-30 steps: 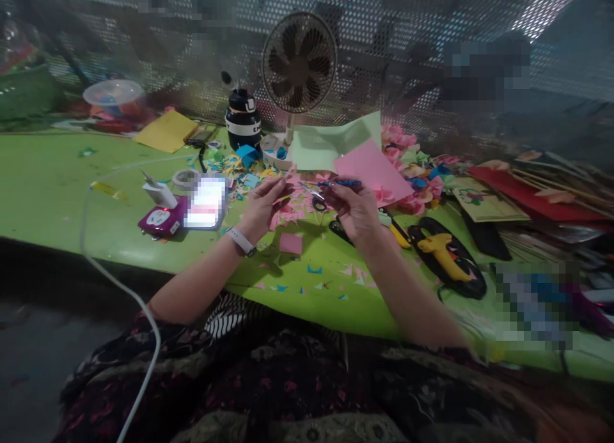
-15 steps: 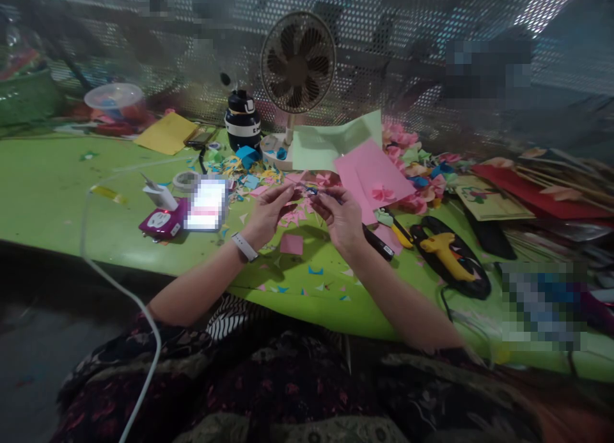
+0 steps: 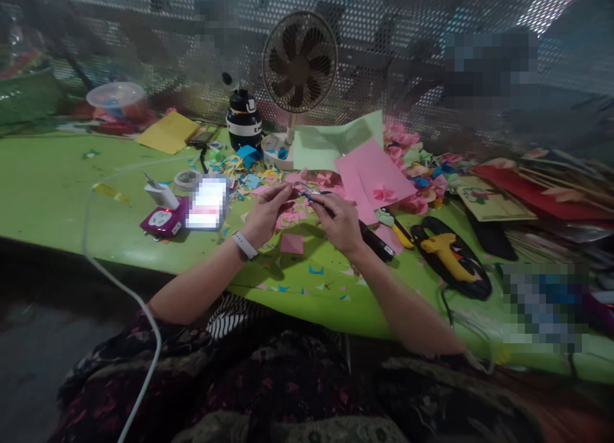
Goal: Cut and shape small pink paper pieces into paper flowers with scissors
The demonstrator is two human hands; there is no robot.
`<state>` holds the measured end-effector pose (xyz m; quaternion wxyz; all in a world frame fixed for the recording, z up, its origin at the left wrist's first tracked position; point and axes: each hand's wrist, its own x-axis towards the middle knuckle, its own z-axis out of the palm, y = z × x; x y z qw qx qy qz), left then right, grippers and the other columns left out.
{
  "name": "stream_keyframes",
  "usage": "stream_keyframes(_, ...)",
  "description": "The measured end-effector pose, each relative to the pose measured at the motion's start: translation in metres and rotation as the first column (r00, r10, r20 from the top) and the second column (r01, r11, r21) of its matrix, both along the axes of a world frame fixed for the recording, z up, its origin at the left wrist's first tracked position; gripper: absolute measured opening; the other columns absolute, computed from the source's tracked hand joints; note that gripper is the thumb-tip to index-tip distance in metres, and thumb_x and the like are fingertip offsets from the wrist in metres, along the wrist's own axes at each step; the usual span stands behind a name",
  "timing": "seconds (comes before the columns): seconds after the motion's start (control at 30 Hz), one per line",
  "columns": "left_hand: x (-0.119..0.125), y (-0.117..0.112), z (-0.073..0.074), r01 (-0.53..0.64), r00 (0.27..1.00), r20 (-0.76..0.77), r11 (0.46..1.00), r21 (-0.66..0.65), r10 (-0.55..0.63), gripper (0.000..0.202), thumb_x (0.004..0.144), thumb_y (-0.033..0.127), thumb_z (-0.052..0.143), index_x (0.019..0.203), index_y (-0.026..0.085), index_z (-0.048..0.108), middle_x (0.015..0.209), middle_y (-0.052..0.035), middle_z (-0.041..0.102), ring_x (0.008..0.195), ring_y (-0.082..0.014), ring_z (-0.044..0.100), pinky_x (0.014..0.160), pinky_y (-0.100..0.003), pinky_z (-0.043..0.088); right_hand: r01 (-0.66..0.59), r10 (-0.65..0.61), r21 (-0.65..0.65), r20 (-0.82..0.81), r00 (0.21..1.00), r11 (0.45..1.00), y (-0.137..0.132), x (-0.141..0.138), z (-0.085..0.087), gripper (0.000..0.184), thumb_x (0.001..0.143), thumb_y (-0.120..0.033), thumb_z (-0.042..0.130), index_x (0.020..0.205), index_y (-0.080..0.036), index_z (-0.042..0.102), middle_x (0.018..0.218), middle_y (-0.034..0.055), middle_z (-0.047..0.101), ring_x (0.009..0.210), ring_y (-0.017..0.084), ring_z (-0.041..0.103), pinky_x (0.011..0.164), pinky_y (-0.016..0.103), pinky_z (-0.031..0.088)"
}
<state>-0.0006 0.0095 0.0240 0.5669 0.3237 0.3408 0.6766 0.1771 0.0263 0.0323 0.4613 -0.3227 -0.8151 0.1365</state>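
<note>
My left hand [image 3: 265, 213] is closed in a pinch on a small pink paper piece [image 3: 286, 195], held just above the green table [image 3: 52, 187]. My right hand [image 3: 339, 223] is closed on small blue-handled scissors [image 3: 311, 195], whose tips meet the pink piece. The two hands are almost touching. Pink paper offcuts [image 3: 297, 214] and a small pink square [image 3: 291, 243] lie under and between them. A white band sits on my left wrist.
Behind the hands stand a desk fan [image 3: 298, 66], a black bottle [image 3: 243, 120], a pink sheet [image 3: 378, 171] and a pale green sheet [image 3: 330, 146]. Left: a phone [image 3: 207, 203], a purple power strip [image 3: 160, 220], a tape roll [image 3: 187, 179]. Right: a yellow glue gun [image 3: 448, 251] and paper flowers [image 3: 422, 197].
My right hand has moved left and down, bringing the scissors in to the pink piece in my left hand. The hands are now closer together.
</note>
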Motion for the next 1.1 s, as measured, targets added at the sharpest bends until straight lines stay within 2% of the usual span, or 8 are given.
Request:
stream_keyframes(0.13, -0.002, 0.002, -0.001, 0.013, 1.0, 0.027, 1.0, 0.007, -0.014, 0.017, 0.069, 0.029, 0.091, 0.08, 0.022, 0.079, 0.083, 0.0002, 0.077, 0.079, -0.0096, 0.069, 0.073, -0.021, 0.052, -0.013, 0.013, 0.031, 0.002, 1.0, 0.999, 0.003, 0.003, -0.002, 0.023, 0.101, -0.033, 0.058, 0.112, -0.024, 0.076, 0.106, 0.0078, 0.078, 0.099, 0.024, 0.071, 0.09, 0.042, 0.059)
stream_keyframes(0.3, -0.002, 0.005, -0.004, 0.026, 1.0, 0.01, 0.999, 0.025, -0.026, 0.015, 0.07, 0.023, 0.089, 0.082, 0.022, 0.081, 0.08, 0.0012, 0.076, 0.072, -0.0071, 0.066, 0.07, -0.02, 0.051, -0.014, 0.013, -0.088, -0.015, 1.0, 0.996, 0.002, 0.007, -0.001, 0.028, 0.104, -0.039, 0.054, 0.115, -0.022, 0.074, 0.103, 0.0089, 0.076, 0.097, 0.023, 0.072, 0.085, 0.04, 0.06)
stream_keyframes(0.43, -0.002, 0.008, -0.009, 0.003, 1.0, -0.01, 0.998, 0.06, -0.003, 0.016, 0.068, 0.021, 0.09, 0.082, 0.023, 0.082, 0.087, -0.0002, 0.077, 0.078, -0.009, 0.068, 0.075, -0.022, 0.053, -0.016, 0.013, -0.155, -0.026, 1.0, 0.988, 0.003, 0.01, 0.0, 0.036, 0.104, -0.048, 0.051, 0.113, -0.022, 0.073, 0.096, 0.0085, 0.075, 0.088, 0.023, 0.072, 0.081, 0.039, 0.059)
stream_keyframes(0.63, -0.004, 0.011, -0.014, -0.029, 0.995, -0.089, 0.987, 0.158, 0.043, 0.014, 0.07, 0.026, 0.089, 0.082, 0.025, 0.083, 0.089, -0.0009, 0.077, 0.077, -0.0101, 0.066, 0.072, -0.024, 0.053, -0.063, 0.053, -0.226, -0.051, 0.997, 0.972, 0.005, 0.01, 0.001, 0.044, 0.102, -0.058, 0.049, 0.111, -0.022, 0.072, 0.088, 0.0075, 0.074, 0.082, 0.022, 0.07, 0.075, 0.038, 0.057)
stream_keyframes(0.77, -0.004, 0.01, -0.014, -0.037, 0.993, -0.097, 0.976, 0.215, 0.06, 0.016, 0.067, 0.031, 0.091, 0.08, 0.026, 0.083, 0.085, -0.0008, 0.076, 0.076, -0.0095, 0.065, 0.069, -0.023, 0.052, -0.106, 0.089, -0.292, -0.068, 0.994, 0.951, 0.004, 0.01, 0.001, 0.042, 0.101, -0.058, 0.051, 0.111, -0.022, 0.071, 0.089, 0.0066, 0.073, 0.069, 0.018, 0.065, 0.064, 0.034, 0.054)
stream_keyframes(1.0, -0.004, 0.009, -0.014, -0.042, 0.991, -0.115, 0.983, 0.18, 0.064, 0.019, 0.067, 0.034, 0.091, 0.081, 0.025, 0.082, 0.083, -0.0009, 0.074, 0.073, -0.0101, 0.063, 0.064, -0.022, 0.05, -0.134, 0.106, -0.357, -0.096, 0.99, 0.925, 0.004, 0.01, 0.0, 0.042, 0.099, -0.06, 0.054, 0.11, -0.023, 0.07, 0.088, 0.0041, 0.072, 0.051, 0.011, 0.051, 0.054, 0.03, 0.05)
stream_keyframes(1.1, -0.003, 0.009, -0.014, -0.05, 0.993, -0.099, 0.982, 0.181, 0.069, 0.019, 0.066, 0.034, 0.091, 0.08, 0.025, 0.082, 0.085, -0.0012, 0.074, 0.075, -0.0104, 0.064, 0.064, -0.022, 0.051, -0.143, 0.106, -0.364, -0.119, 0.987, 0.921, 0.004, 0.01, -0.002, 0.044, 0.098, -0.063, 0.054, 0.109, -0.023, 0.07, 0.087, 0.0034, 0.071, 0.049, 0.011, 0.051, 0.053, 0.03, 0.049)
